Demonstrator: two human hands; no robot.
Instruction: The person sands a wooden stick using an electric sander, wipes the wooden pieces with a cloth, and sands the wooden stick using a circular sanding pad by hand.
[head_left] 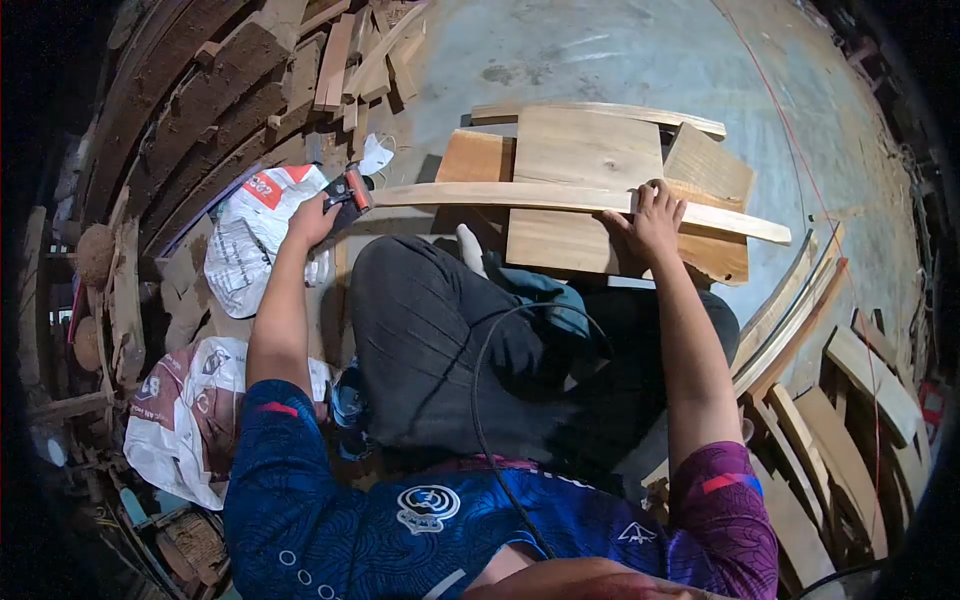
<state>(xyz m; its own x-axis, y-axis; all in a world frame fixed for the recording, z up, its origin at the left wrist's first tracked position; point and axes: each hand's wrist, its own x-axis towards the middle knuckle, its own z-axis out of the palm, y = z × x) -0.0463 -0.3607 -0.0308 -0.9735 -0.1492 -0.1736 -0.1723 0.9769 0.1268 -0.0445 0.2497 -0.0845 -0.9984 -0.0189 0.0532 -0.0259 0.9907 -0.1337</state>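
Observation:
A long, pale, slightly curved wooden strip (450,194) lies crosswise over a stack of boards in front of my crossed legs. My right hand (653,222) grips it right of the middle, fingers over the top and thumb at the near side. At the strip's left end, my left hand (314,219) is closed around a dark hand tool with a red-orange bar (352,193); its exact kind is unclear. Beneath the strip, a wide light board (585,145) rests among more orange-brown boards (478,157).
White printed sacks (245,262) lie at my left. Wood scraps (340,65) are piled at the upper left, and curved wooden pieces (870,385) at the right. A black cable (479,385) loops over my lap. A red line (783,115) crosses the floor's right side.

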